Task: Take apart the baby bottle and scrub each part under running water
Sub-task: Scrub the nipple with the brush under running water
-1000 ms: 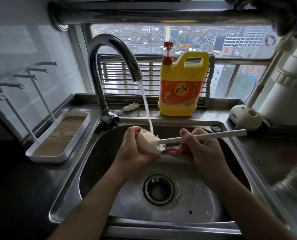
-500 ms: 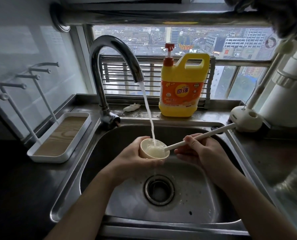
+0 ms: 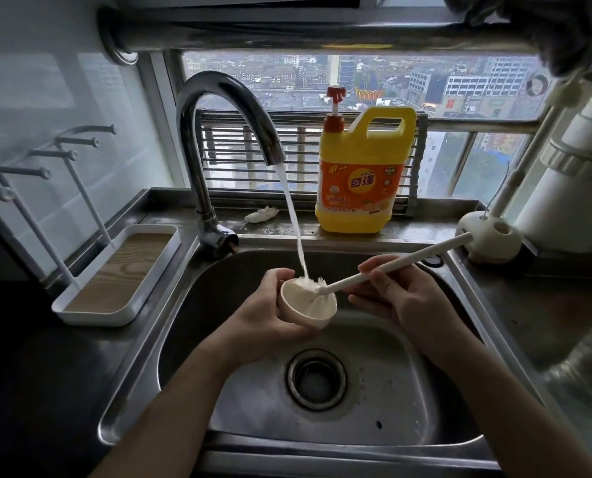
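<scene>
Two hands met over one sink (image 3: 139, 384): the left hand (image 3: 263, 315) held one cream cap (image 3: 304, 308), the right hand (image 3: 401, 298) one long brush (image 3: 391, 267); beyond them stood one tap (image 3: 218, 94), one detergent jug (image 3: 360, 174) and one drying rack (image 3: 115, 281).

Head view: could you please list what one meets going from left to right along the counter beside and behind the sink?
White drying tray → faucet → crumpled white scrap → yellow detergent bottle → white brush holder.

The brush (image 3: 425, 252) has drawn back, its head lifted from inside the cup (image 3: 304, 312) to the far rim.
</scene>
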